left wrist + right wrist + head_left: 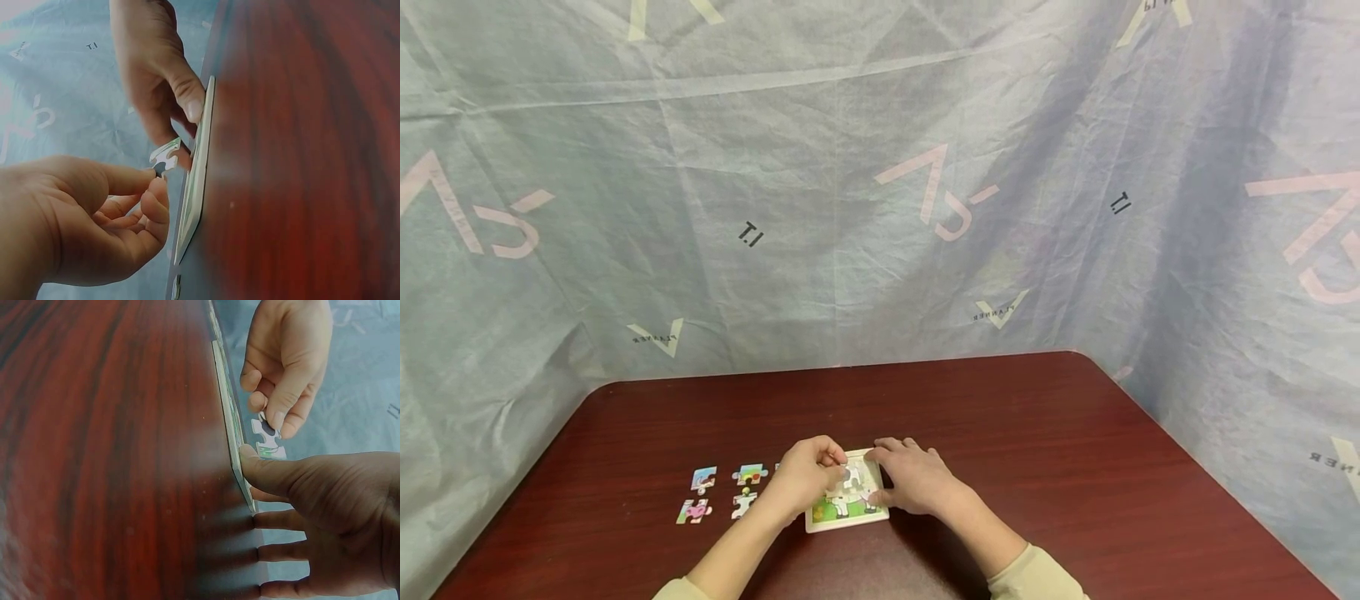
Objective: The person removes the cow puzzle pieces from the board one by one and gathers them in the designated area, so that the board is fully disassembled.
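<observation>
My left hand (808, 477) pinches a white and dark jigsaw piece (269, 436) between thumb and fingertips, above the puzzle tray (848, 525). The tray lies flat on the table, its light rim framing a picture with green grass and white animal legs along the near side. In the right wrist view, the piece is tilted and stands off the tray's surface. My right hand (917, 477) rests at the tray's right side, its thumb (265, 472) on the rim and its other fingers stretched out toward the tabletop. The left hand hides part of the tray's left side.
Left of the tray lie several loose jigsaw pieces, among them a blue one (703, 477), a pink and green one (694, 511), a colourful one (750, 474) and a white one (743, 505). A grey printed cloth (820, 283) hangs behind the dark red table (1000, 417).
</observation>
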Demonstrator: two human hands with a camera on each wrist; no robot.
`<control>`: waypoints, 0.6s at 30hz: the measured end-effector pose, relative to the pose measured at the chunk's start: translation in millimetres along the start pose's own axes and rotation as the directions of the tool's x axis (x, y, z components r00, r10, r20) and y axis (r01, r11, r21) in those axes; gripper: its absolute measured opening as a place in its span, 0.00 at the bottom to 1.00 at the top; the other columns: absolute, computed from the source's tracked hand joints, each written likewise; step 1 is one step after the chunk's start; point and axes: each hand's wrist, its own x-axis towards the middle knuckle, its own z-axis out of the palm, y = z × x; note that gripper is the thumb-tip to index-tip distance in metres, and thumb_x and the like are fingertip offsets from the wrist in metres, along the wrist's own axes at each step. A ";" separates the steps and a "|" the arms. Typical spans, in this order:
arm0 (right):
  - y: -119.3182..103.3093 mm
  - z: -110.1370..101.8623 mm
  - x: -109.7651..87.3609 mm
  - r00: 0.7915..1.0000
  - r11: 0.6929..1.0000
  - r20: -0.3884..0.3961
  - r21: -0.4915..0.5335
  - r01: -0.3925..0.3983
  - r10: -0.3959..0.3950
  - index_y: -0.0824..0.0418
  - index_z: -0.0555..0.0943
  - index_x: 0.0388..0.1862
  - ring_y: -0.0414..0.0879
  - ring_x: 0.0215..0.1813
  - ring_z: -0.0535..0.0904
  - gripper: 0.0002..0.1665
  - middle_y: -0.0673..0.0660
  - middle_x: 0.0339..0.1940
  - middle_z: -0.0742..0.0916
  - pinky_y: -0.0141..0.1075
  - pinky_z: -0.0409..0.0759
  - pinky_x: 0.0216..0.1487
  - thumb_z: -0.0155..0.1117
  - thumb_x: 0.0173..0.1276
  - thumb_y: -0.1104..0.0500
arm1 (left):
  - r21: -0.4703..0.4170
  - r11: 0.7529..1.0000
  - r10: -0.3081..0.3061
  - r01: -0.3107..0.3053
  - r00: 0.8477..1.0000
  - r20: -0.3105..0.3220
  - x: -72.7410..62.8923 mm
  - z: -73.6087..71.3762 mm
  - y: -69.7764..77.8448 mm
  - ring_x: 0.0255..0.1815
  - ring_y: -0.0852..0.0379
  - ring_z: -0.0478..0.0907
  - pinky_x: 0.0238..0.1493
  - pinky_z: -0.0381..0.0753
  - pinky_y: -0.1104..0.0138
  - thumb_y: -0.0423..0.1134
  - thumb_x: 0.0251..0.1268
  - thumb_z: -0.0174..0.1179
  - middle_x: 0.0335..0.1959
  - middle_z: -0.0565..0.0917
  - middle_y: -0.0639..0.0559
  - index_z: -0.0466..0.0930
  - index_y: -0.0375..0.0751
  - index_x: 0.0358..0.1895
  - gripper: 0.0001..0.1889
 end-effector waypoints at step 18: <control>-0.4 -1.8 -2.4 1.000 1.000 -0.006 0.021 0.013 -0.013 0.51 0.78 0.66 0.60 0.70 0.70 0.34 0.56 0.72 0.75 0.64 0.72 0.59 0.74 0.64 0.43 | 0.060 0.993 -0.093 0.097 0.993 -0.077 -11.2 -32.6 -12.0 0.24 0.52 0.76 0.26 0.73 0.63 0.28 0.63 0.66 0.26 0.78 0.49 0.81 0.34 0.35 0.02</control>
